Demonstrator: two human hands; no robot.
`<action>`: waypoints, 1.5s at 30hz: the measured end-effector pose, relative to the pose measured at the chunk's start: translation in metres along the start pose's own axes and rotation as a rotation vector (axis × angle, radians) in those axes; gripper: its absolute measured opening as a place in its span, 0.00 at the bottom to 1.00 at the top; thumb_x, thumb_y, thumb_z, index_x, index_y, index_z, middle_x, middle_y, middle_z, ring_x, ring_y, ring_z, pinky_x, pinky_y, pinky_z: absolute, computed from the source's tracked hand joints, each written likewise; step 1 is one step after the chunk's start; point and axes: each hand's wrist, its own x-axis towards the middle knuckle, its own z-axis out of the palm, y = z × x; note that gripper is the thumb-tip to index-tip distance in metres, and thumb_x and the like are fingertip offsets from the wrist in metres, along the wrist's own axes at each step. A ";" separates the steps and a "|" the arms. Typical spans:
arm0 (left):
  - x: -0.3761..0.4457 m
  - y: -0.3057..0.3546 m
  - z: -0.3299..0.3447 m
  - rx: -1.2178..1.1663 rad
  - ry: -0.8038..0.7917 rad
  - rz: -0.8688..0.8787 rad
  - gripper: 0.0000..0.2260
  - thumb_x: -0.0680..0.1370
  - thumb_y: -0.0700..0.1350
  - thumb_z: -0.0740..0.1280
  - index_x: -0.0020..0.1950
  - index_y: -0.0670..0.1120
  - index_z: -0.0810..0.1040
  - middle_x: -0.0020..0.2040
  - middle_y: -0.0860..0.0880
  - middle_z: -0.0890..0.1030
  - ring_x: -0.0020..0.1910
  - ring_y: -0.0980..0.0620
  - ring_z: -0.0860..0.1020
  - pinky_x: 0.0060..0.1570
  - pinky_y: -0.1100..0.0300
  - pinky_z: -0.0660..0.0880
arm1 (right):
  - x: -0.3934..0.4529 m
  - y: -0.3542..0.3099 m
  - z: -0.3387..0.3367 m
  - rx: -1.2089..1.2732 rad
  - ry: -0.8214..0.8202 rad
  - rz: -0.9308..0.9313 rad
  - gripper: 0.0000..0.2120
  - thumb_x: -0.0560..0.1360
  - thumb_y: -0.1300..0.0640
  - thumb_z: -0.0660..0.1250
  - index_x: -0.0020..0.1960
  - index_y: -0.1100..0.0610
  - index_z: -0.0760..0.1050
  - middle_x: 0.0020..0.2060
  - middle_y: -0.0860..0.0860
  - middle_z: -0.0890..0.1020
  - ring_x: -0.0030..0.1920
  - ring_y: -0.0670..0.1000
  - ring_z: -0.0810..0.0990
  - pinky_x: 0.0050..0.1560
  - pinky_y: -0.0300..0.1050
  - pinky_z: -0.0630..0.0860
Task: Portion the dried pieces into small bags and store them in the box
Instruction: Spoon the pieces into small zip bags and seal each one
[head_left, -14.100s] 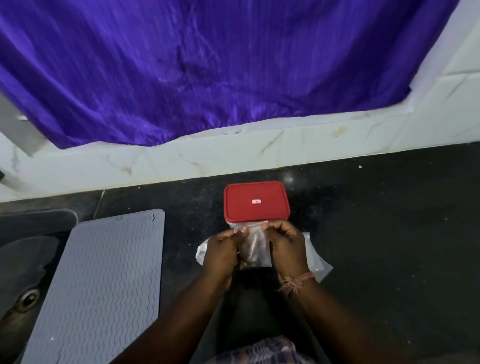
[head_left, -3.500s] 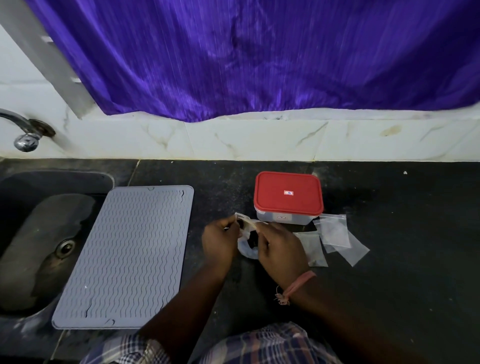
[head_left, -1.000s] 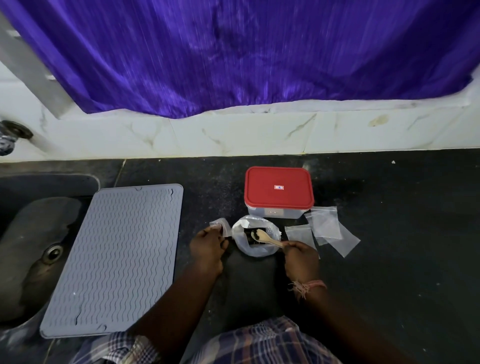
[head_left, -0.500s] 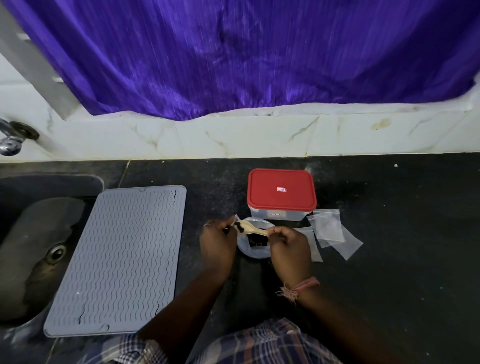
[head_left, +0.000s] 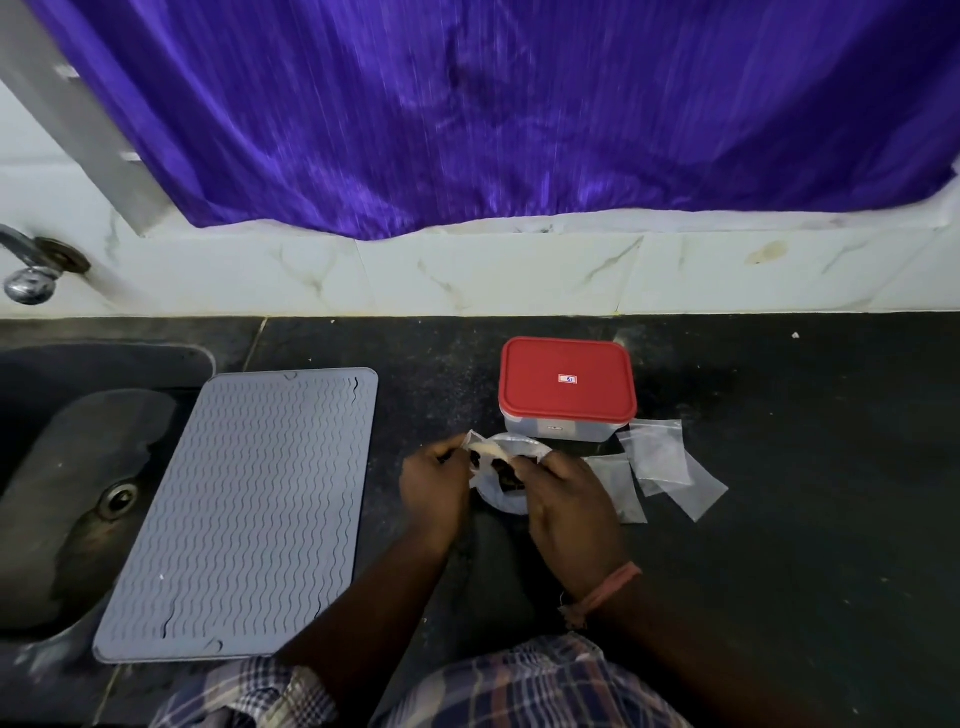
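A clear box with a shut red lid stands on the black counter. Just in front of it lies a larger clear bag holding dark dried pieces. My left hand pinches a small clear bag at its mouth. My right hand grips a wooden spoon whose bowl, with dark pieces, is at the small bag's mouth. Several empty small bags lie flat to the right of my right hand.
A grey ribbed silicone mat lies left of my hands. Beyond it is a dark sink with a tap above. A white tiled wall and purple curtain close off the back.
The spoon came up out of the larger bag with dried pieces and moved left to the small bag in my left hand. Both hands drew closer together.
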 end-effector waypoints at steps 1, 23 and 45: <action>0.000 0.000 0.000 -0.008 0.011 -0.017 0.11 0.78 0.41 0.66 0.50 0.50 0.89 0.39 0.51 0.88 0.39 0.52 0.85 0.43 0.54 0.81 | -0.001 0.000 -0.002 0.096 0.048 0.083 0.16 0.75 0.63 0.62 0.60 0.55 0.82 0.46 0.51 0.81 0.46 0.51 0.79 0.47 0.42 0.75; 0.004 0.043 -0.020 -0.071 -0.130 0.100 0.05 0.78 0.48 0.72 0.48 0.53 0.89 0.45 0.54 0.88 0.48 0.52 0.87 0.57 0.43 0.82 | 0.008 0.017 0.014 -0.094 -0.034 0.314 0.18 0.75 0.47 0.66 0.64 0.47 0.75 0.58 0.50 0.77 0.57 0.56 0.75 0.56 0.55 0.73; -0.006 0.058 -0.013 -0.284 -0.374 0.020 0.05 0.77 0.39 0.74 0.51 0.41 0.87 0.43 0.43 0.87 0.38 0.56 0.82 0.36 0.66 0.76 | 0.053 0.008 -0.017 0.963 0.012 0.660 0.08 0.75 0.65 0.72 0.53 0.58 0.82 0.44 0.51 0.87 0.45 0.46 0.85 0.45 0.35 0.79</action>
